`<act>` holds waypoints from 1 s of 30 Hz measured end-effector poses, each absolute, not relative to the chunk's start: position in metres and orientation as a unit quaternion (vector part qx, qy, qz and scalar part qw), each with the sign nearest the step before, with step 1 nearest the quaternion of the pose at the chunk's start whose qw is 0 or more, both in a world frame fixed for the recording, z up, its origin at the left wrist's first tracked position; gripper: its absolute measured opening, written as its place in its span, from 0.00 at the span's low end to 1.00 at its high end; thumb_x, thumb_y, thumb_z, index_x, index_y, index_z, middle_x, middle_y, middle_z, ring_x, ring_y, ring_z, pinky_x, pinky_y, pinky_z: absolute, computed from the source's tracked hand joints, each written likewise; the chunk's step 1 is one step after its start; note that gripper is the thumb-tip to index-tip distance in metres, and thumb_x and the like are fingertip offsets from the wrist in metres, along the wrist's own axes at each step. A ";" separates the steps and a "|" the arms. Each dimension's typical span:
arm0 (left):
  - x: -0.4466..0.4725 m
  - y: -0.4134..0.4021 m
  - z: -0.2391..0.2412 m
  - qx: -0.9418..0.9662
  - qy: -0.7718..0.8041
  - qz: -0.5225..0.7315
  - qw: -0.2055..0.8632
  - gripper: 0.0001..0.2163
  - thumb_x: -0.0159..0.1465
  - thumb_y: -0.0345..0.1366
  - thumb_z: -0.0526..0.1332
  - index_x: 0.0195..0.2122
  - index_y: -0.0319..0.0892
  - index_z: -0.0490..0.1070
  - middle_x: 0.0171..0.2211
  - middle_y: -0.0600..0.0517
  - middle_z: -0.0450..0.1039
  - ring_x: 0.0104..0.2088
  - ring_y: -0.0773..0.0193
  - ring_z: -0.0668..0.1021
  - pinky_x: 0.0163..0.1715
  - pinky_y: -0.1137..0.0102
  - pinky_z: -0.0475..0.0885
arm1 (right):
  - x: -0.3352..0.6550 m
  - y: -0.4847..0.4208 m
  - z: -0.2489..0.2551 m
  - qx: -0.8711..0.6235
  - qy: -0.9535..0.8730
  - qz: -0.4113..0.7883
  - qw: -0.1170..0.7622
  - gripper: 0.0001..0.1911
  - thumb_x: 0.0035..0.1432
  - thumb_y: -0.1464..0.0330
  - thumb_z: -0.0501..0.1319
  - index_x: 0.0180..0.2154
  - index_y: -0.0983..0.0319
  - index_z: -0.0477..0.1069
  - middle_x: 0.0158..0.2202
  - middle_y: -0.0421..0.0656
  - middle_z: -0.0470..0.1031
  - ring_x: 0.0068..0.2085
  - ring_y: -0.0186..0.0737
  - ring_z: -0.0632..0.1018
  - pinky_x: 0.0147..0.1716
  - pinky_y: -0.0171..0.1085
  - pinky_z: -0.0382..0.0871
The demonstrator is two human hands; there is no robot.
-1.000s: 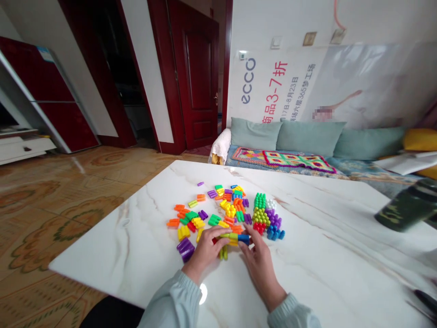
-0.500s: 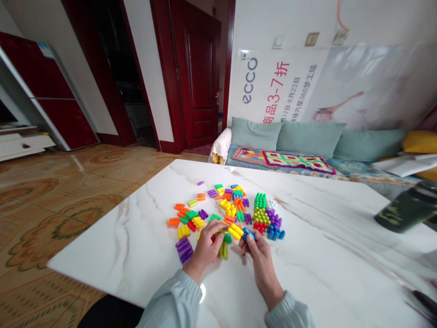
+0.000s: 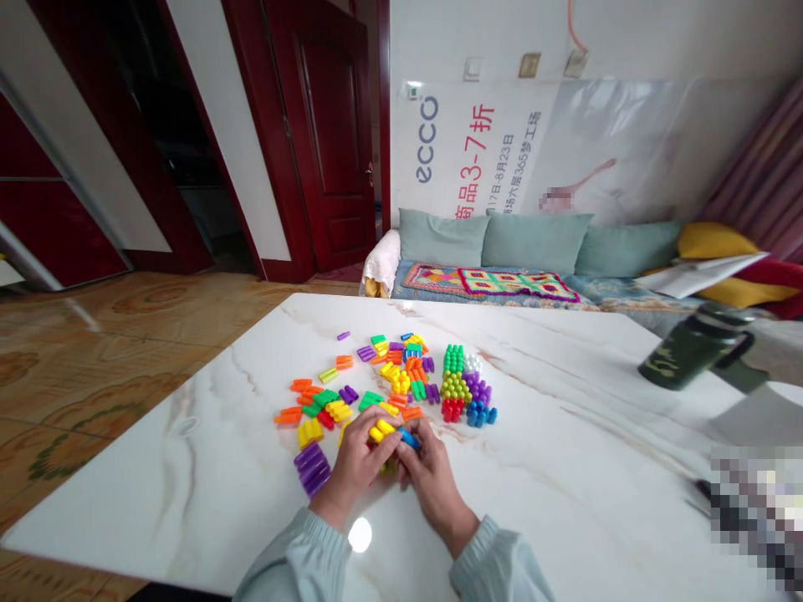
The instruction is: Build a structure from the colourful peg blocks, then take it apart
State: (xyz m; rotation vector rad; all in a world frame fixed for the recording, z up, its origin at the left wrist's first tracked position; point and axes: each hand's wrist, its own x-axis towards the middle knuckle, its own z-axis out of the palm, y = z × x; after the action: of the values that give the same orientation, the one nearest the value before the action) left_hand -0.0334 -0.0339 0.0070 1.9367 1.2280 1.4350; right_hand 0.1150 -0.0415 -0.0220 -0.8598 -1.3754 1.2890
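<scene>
Two hands meet above marble-patterned table (image 3: pixel 565 502), toward near edge. Left hand (image 3: pixel 352 458) closed around yellow toy block (image 3: pixel 381 431); right hand (image 3: pixel 435 475) pinches blue toy block (image 3: pixel 409 439) just beside it. Purple block (image 3: pixel 312 468) near left wrist. Loose blocks (image 3: pixel 339 410) spread toward far left corner; six-colour cluster (image 3: pixel 455 386) right of them. Camouflage mug (image 3: pixel 681 351) near right edge.
</scene>
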 end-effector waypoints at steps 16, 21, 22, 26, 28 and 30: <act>-0.027 -0.031 -0.002 0.662 0.439 0.553 0.252 0.09 0.68 0.39 0.56 0.32 0.43 0.70 0.28 0.51 0.73 0.32 0.63 0.77 0.35 0.69 0.73 | 0.126 -0.027 -0.008 -0.394 -0.552 0.512 0.527 0.16 0.47 0.60 0.72 0.35 0.62 0.74 0.30 0.39 0.75 0.29 0.33 0.72 0.29 0.32 0.67; -0.026 -0.029 -0.003 0.652 0.459 0.551 0.247 0.10 0.67 0.40 0.56 0.32 0.43 0.70 0.29 0.50 0.73 0.32 0.62 0.77 0.36 0.68 0.73 | 0.127 -0.029 -0.008 -0.411 -0.612 0.443 0.510 0.11 0.51 0.61 0.69 0.30 0.63 0.77 0.29 0.41 0.76 0.32 0.38 0.74 0.33 0.35 0.68; -0.026 -0.030 -0.003 0.646 0.469 0.552 0.243 0.10 0.67 0.40 0.56 0.32 0.42 0.69 0.29 0.51 0.73 0.32 0.62 0.77 0.36 0.68 0.73 | 0.127 -0.030 -0.008 -0.410 -0.620 0.431 0.511 0.11 0.51 0.61 0.69 0.30 0.63 0.77 0.29 0.41 0.76 0.32 0.39 0.74 0.33 0.35 0.68; -0.024 -0.030 -0.002 0.660 0.481 0.532 0.224 0.10 0.68 0.40 0.56 0.31 0.43 0.68 0.28 0.52 0.72 0.31 0.62 0.77 0.34 0.69 0.72 | 0.126 -0.031 -0.006 -0.393 -0.635 0.438 0.501 0.13 0.53 0.59 0.68 0.36 0.62 0.78 0.32 0.42 0.79 0.33 0.39 0.76 0.35 0.35 0.69; -0.023 -0.030 -0.003 0.675 0.481 0.520 0.208 0.10 0.68 0.40 0.55 0.31 0.43 0.67 0.27 0.52 0.72 0.30 0.63 0.77 0.33 0.70 0.72 | 0.126 -0.032 -0.005 -0.387 -0.642 0.440 0.494 0.13 0.55 0.59 0.67 0.35 0.62 0.78 0.31 0.42 0.79 0.33 0.39 0.75 0.34 0.35 0.69; -0.024 -0.030 -0.005 0.681 0.493 0.509 0.186 0.10 0.68 0.40 0.54 0.31 0.44 0.67 0.26 0.52 0.73 0.29 0.63 0.77 0.32 0.70 0.71 | 0.126 -0.033 -0.004 -0.389 -0.646 0.439 0.488 0.14 0.56 0.58 0.66 0.33 0.63 0.79 0.30 0.42 0.79 0.31 0.38 0.75 0.32 0.34 0.69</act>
State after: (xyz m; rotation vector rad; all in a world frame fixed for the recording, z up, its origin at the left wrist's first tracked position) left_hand -0.0236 -0.0300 -0.0048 1.9172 1.3886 1.4351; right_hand 0.1256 -0.0328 -0.0042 -0.9449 -1.5709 1.0671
